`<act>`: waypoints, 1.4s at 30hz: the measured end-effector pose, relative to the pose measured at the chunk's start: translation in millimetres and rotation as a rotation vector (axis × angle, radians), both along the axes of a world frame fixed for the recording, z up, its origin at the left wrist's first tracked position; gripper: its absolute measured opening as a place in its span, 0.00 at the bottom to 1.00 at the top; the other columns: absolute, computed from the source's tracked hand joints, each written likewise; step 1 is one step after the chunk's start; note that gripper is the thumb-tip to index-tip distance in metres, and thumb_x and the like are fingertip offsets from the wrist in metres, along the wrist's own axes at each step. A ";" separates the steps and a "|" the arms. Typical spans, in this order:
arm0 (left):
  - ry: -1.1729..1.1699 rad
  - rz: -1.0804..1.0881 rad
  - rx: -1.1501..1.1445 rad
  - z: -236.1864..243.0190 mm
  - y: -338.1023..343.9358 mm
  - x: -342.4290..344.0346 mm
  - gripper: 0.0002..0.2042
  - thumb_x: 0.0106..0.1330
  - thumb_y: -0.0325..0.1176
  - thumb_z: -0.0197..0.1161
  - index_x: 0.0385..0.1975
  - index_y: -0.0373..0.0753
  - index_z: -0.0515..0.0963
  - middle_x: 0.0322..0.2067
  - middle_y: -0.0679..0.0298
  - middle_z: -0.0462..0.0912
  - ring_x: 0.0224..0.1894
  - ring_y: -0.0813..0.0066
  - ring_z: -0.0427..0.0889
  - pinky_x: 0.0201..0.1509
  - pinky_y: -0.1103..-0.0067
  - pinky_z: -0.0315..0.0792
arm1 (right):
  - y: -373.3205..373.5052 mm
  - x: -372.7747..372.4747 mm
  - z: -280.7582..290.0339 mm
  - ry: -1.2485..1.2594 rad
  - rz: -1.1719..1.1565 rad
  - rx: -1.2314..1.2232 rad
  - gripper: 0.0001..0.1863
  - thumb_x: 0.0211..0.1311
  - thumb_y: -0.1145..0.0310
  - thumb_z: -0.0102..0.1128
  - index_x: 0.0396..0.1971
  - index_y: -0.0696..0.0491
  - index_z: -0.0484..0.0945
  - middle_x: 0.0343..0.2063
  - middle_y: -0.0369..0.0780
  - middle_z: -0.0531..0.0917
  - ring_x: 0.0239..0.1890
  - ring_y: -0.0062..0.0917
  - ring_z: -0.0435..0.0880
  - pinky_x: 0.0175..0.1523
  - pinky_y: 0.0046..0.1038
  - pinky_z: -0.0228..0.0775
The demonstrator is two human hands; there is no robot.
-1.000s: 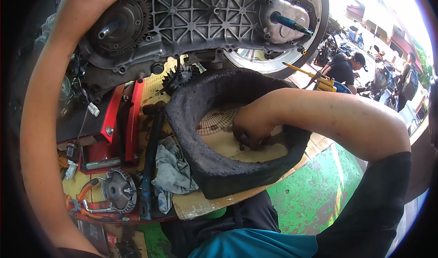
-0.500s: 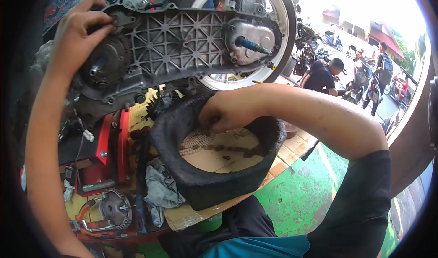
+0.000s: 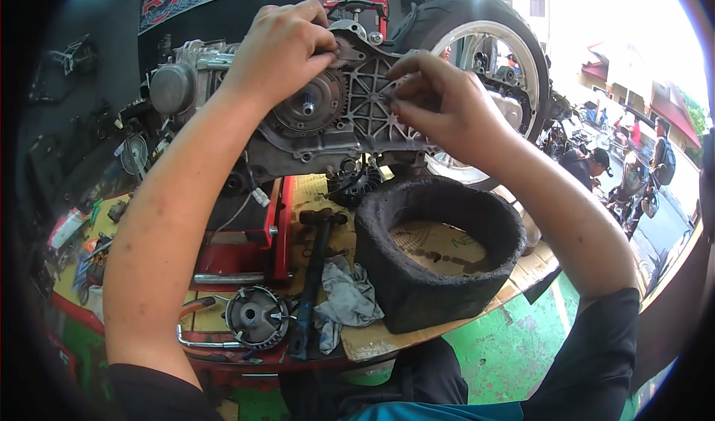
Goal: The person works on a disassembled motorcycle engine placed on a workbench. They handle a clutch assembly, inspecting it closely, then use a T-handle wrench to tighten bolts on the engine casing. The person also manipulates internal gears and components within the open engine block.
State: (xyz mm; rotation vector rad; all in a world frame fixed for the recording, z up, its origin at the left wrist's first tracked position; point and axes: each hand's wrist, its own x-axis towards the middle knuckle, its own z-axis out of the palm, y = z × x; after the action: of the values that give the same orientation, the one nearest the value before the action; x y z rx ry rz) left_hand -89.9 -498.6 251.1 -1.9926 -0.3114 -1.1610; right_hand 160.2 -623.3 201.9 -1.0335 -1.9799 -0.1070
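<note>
My left hand (image 3: 281, 54) grips a small toothed gear with a metal bracket (image 3: 348, 53) against the upper edge of the engine case. Just below it sits a large round toothed pulley (image 3: 307, 106), with a splined shaft end at its centre. My right hand (image 3: 450, 106) is raised before the ribbed grey crankcase (image 3: 371, 84), its thumb and fingers drawn together. Whatever it pinches, if anything, is too small to make out. Beneath the right forearm stands a black thick-walled bin (image 3: 424, 302), with a few small dark pieces on its cardboard-coloured bottom.
A wheel with a tyre (image 3: 532, 56) rises behind the crankcase. On the bench lie a hammer (image 3: 316, 272), a grey rag (image 3: 348, 302), a round finned metal part (image 3: 257, 317) and a red metal stand (image 3: 281, 227). People and motorcycles are outside at right.
My right hand has come up out of the black bin to the front of the crankcase. The left hand stays on the small gear. The view has swung left and up.
</note>
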 end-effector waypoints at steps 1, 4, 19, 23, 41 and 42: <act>-0.005 -0.004 0.009 -0.4 -0.3 0.4 0.06 0.59 0.35 0.74 0.32 0.42 0.92 0.40 0.66 0.85 0.46 0.63 0.86 0.58 0.64 0.72 | 7.8 -6.7 2.0 0.017 -0.021 0.092 0.11 0.69 0.73 0.70 0.48 0.57 0.84 0.41 0.40 0.91 0.43 0.20 0.90 0.50 0.26 0.83; -0.006 0.016 -0.011 0.1 -0.5 0.7 0.05 0.59 0.35 0.75 0.32 0.44 0.92 0.39 0.66 0.84 0.46 0.64 0.86 0.58 0.64 0.72 | 28.3 -16.6 3.4 0.023 -0.092 0.262 0.12 0.68 0.70 0.72 0.47 0.58 0.84 0.38 0.41 0.91 0.41 0.21 0.91 0.48 0.27 0.83; -0.046 0.047 -0.011 -2.4 4.8 3.3 0.05 0.59 0.36 0.74 0.31 0.46 0.92 0.39 0.66 0.84 0.46 0.64 0.85 0.59 0.63 0.70 | 68.5 -32.0 -1.8 -0.249 -0.415 0.614 0.09 0.70 0.68 0.67 0.46 0.53 0.84 0.34 0.49 0.89 0.37 0.46 0.91 0.42 0.40 0.82; -0.059 0.082 -0.027 -3.5 4.9 5.0 0.04 0.59 0.36 0.74 0.31 0.48 0.92 0.39 0.66 0.84 0.46 0.65 0.86 0.59 0.63 0.70 | 67.3 -36.4 -1.7 -0.219 -0.364 0.646 0.07 0.71 0.66 0.64 0.41 0.54 0.79 0.32 0.48 0.87 0.36 0.49 0.89 0.41 0.47 0.80; -0.087 0.122 -0.001 -3.3 4.9 6.9 0.04 0.59 0.37 0.74 0.31 0.49 0.92 0.39 0.67 0.84 0.47 0.67 0.87 0.59 0.63 0.70 | 72.0 -33.4 0.7 -0.433 -0.552 0.641 0.08 0.73 0.65 0.63 0.42 0.53 0.81 0.31 0.48 0.87 0.34 0.49 0.89 0.39 0.48 0.81; -0.086 0.110 -0.007 -3.4 4.9 6.8 0.04 0.58 0.37 0.74 0.30 0.49 0.92 0.39 0.67 0.84 0.47 0.67 0.87 0.59 0.62 0.70 | 71.8 -34.1 2.1 -0.440 -0.579 0.627 0.08 0.73 0.65 0.62 0.40 0.54 0.80 0.30 0.48 0.87 0.34 0.49 0.89 0.39 0.48 0.81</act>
State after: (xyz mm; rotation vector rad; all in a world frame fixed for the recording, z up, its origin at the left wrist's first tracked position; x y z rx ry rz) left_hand -83.1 -493.7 247.7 -1.9092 -0.4640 -1.1786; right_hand 126.0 -551.6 204.1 -1.1729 -1.7505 -1.2753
